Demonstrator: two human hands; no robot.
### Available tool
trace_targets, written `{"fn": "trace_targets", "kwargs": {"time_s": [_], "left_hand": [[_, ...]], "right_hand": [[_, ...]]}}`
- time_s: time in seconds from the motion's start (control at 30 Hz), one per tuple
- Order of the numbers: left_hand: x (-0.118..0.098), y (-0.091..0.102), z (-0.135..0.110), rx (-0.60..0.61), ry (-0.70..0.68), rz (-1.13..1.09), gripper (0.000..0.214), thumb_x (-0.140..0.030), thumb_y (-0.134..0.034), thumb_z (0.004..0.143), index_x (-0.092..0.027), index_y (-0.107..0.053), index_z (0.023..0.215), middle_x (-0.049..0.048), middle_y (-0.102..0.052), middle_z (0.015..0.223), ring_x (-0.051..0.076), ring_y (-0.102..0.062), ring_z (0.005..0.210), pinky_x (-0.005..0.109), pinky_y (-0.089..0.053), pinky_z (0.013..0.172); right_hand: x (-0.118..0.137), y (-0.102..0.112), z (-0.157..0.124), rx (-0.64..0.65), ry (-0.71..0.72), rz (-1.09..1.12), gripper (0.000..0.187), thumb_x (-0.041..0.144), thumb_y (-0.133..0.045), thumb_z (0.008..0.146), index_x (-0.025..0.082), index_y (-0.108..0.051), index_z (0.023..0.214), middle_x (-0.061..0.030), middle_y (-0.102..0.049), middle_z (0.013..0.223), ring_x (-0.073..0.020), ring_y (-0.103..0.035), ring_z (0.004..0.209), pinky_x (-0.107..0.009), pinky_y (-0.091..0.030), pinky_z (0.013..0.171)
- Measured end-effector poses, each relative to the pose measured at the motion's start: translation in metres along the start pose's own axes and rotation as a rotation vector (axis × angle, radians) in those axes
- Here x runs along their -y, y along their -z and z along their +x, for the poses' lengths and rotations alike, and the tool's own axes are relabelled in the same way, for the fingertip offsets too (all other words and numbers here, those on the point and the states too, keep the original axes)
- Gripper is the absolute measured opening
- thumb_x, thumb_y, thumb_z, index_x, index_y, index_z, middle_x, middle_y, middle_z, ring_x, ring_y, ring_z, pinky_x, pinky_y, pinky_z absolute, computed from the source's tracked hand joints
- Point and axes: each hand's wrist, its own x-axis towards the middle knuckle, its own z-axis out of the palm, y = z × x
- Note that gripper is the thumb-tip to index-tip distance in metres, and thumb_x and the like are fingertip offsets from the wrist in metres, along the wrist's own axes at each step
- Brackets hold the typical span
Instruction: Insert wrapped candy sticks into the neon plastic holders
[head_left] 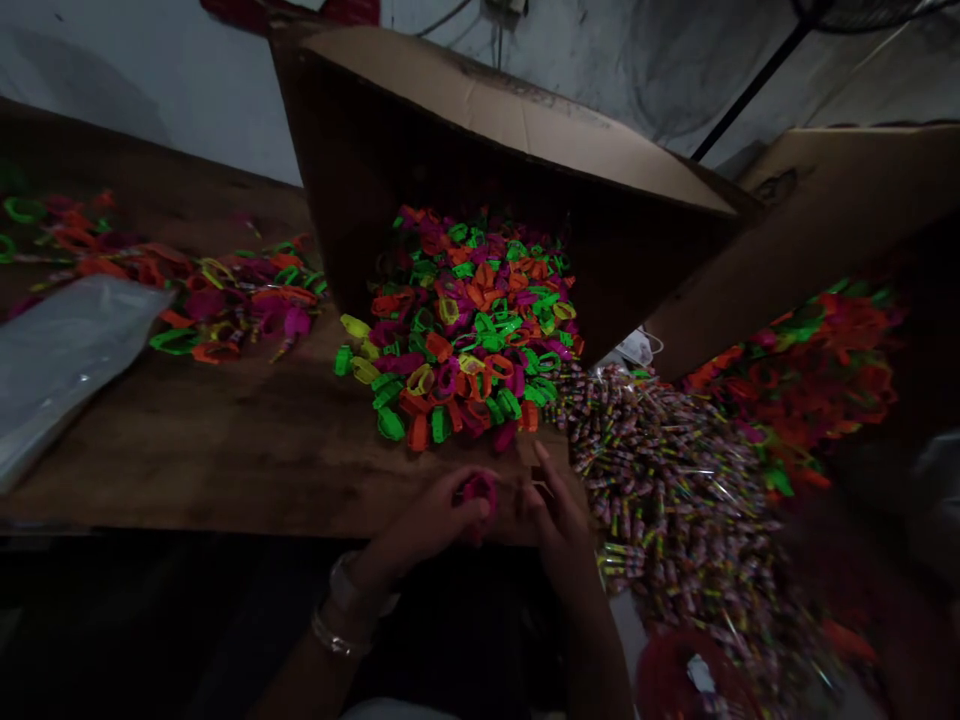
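My left hand point(442, 515) is closed around a magenta plastic toy watch point(480, 490), a small loop pinched by the thumb and fingers over the table's front edge. My right hand point(555, 510) is just to the right of it, its index finger stretched forward and the fingers apart. Nothing can be made out in it in the dim light. Ahead of both hands, a heap of toy watches point(480, 335) in green, orange, magenta and yellow spills from a cardboard box point(525, 120) lying on its side. Beside my right hand spreads a large pile of small wrapped candies point(675, 480).
On the left of the wooden table point(225, 450) lie a clear plastic bag point(82, 340) and more toy watches with candies in them point(255, 300). At the right, another watch heap point(817, 370) sits behind a cardboard flap point(817, 230). A red round container point(690, 675) is low at the right.
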Motion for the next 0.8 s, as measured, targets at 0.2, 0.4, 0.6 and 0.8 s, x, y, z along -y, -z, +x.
{"fn": "trace_targets", "kwargs": {"time_s": [0.2,0.4,0.6,0.8], "left_hand": [[-0.009,-0.001,-0.008,-0.006,0.020,-0.092,0.034,-0.037,-0.069,0.071,-0.016,-0.062,0.097,0.0006,-0.060,0.084,0.010,-0.054,0.069,0.018,-0.043,0.058],[-0.016,-0.003,-0.013,0.060,0.009,-0.196,0.033,-0.038,-0.074,0.067,-0.017,-0.060,0.088,-0.0017,-0.055,0.077,0.011,-0.055,0.065,0.025,-0.052,0.057],[-0.017,-0.003,-0.013,0.075,-0.034,-0.099,0.033,-0.037,-0.072,0.067,-0.015,-0.058,0.088,-0.0009,-0.055,0.072,0.011,-0.055,0.060,0.021,-0.048,0.048],[-0.015,-0.006,-0.012,0.040,-0.080,0.070,0.025,-0.039,-0.064,0.074,-0.015,-0.059,0.082,-0.0044,-0.051,0.063,0.006,-0.042,0.048,0.017,-0.033,0.044]], "right_hand": [[0.015,0.011,0.001,0.023,-0.037,0.105,0.013,0.028,-0.067,0.075,0.026,-0.075,0.085,-0.0021,-0.073,0.088,-0.0185,-0.067,0.085,-0.031,-0.053,0.078],[0.027,0.011,0.003,0.051,0.067,0.221,0.013,0.018,-0.069,0.071,0.028,-0.075,0.078,-0.0009,-0.073,0.085,-0.0172,-0.067,0.083,-0.030,-0.054,0.077],[0.031,0.012,0.002,0.120,0.100,0.232,0.026,0.008,-0.062,0.070,0.028,-0.075,0.079,-0.0004,-0.074,0.087,-0.0169,-0.068,0.085,-0.029,-0.054,0.076],[0.035,0.021,0.001,0.200,0.195,0.129,0.035,0.003,-0.056,0.072,0.029,-0.075,0.085,-0.0001,-0.075,0.088,-0.0159,-0.068,0.084,-0.028,-0.054,0.076]]}}
